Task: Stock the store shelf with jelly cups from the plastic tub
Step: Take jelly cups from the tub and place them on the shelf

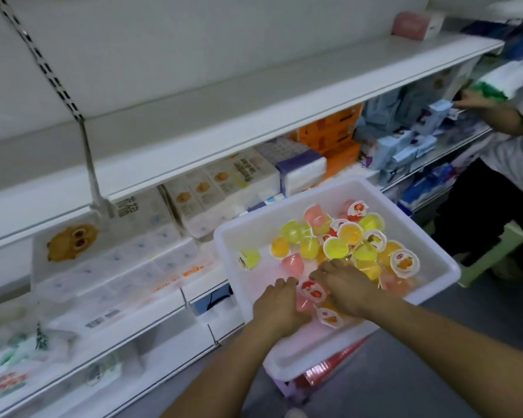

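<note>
A white plastic tub [230, 236] stands in front of the shelving and holds several jelly cups [335, 247] in yellow, orange and pink. Both my hands are down inside its near end. My left hand [280, 303] has its fingers curled downward over a pink jelly cup [303, 303] by the tub's near wall. My right hand [343, 286] lies palm down on the pile, its fingers bent round cups beside a red-lidded jelly cup [313, 292]. What sits under either palm is hidden. A bare white store shelf [194, 116] runs above and behind the tub.
The lower shelf [151, 300] beside the tub carries packs of tissue [224, 182] and orange boxes [329, 137]. The tub rests on a red and purple stool [323, 372]. Another person [495, 164] stands at the right, one hand [473, 101] among blue packs there.
</note>
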The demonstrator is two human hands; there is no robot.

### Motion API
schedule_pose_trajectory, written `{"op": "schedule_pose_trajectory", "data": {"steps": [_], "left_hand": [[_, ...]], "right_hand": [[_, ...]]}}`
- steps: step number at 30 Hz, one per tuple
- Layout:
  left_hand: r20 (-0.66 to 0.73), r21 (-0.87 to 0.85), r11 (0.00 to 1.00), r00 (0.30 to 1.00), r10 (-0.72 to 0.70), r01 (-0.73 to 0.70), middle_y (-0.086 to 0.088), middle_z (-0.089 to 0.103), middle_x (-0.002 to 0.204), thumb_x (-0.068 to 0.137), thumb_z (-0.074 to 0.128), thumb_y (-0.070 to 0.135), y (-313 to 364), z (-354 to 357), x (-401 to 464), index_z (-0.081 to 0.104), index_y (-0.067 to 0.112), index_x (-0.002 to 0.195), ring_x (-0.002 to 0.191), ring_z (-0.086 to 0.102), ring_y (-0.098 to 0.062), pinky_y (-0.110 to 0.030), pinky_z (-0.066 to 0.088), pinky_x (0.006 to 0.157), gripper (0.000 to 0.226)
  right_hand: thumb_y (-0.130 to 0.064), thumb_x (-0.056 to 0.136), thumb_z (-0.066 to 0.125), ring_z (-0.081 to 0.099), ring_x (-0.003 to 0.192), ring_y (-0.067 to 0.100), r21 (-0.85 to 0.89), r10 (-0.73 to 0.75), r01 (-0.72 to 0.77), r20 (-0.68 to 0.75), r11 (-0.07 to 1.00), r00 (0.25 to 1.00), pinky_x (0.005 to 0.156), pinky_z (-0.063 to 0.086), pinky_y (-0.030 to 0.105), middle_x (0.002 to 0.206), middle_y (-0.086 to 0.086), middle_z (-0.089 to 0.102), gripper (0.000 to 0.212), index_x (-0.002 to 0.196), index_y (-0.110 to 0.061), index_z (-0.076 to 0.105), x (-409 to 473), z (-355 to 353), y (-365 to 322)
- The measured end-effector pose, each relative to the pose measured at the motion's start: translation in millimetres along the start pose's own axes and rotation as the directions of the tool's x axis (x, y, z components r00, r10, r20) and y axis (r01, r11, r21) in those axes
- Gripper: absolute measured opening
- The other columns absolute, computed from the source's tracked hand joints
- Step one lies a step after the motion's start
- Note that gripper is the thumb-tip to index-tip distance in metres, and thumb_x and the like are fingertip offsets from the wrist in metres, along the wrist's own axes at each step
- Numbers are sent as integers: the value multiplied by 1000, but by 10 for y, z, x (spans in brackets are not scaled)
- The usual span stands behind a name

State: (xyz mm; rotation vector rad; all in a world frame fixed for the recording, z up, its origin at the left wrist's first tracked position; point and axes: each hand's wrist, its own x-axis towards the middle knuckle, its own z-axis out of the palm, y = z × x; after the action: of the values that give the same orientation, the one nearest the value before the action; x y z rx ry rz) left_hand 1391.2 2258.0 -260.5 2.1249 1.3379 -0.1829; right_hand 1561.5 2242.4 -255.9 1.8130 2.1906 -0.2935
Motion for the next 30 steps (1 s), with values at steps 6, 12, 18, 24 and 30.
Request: {"op": "schedule_pose_trajectory", "data": {"steps": [6, 12, 18, 24, 30], "left_hand": [[38, 134, 991, 999, -18, 13, -8, 50, 124, 84, 63, 43, 37, 335, 328, 37, 15, 134, 111, 54, -28, -37, 47, 82, 63], [1, 25, 998, 998, -63, 63, -12, 58, 119, 89, 56, 32, 68, 416, 489, 49, 10, 123, 106, 58, -31, -36, 46, 83, 41], [-119, -83, 991, 986, -116, 107, -8, 59, 121, 84, 66, 40, -116, 49, 292, 54, 13, 122, 108, 57, -27, -32, 43, 86, 48], [-335, -288, 955, 927, -169, 70, 1, 61, 122, 79, 72, 39, -411, -625, -254, 53, 21, 131, 109, 57, -20, -27, 43, 87, 58], [-520, -478, 878, 802, -294, 13, 6, 66, 107, 72, 79, 37, -853, -1290, -905, 59, 24, 126, 93, 63, -10, -26, 52, 84, 59]], "right_hand": [[-30, 97, 41, 41, 128, 28, -182, -103, 107, 29, 977, 994, 112, 21, 44, 133, 7, 50, 39, 134, -19, 47, 233, 215, 11], [-27, 94, 47, 50, 116, 28, -262, -192, 210, 91, 942, 977, 99, 34, 42, 125, 6, 58, 36, 130, -18, 48, 389, 280, 100], [-38, 82, 63, 56, 111, 21, 111, -72, 80, -68, 991, 995, 91, 42, 34, 121, -3, 61, 48, 126, -26, 47, 420, 133, 88], [-44, 70, 74, 60, 93, 14, 522, 4, 104, -202, 846, 979, 78, 51, 30, 108, -9, 64, 56, 120, -29, 51, 430, -483, -216], [-47, 62, 76, 63, 78, 2, 685, -40, 254, -313, 683, 949, 73, 55, 29, 89, -13, 68, 44, 100, -31, 60, 490, -1249, -853]]}}
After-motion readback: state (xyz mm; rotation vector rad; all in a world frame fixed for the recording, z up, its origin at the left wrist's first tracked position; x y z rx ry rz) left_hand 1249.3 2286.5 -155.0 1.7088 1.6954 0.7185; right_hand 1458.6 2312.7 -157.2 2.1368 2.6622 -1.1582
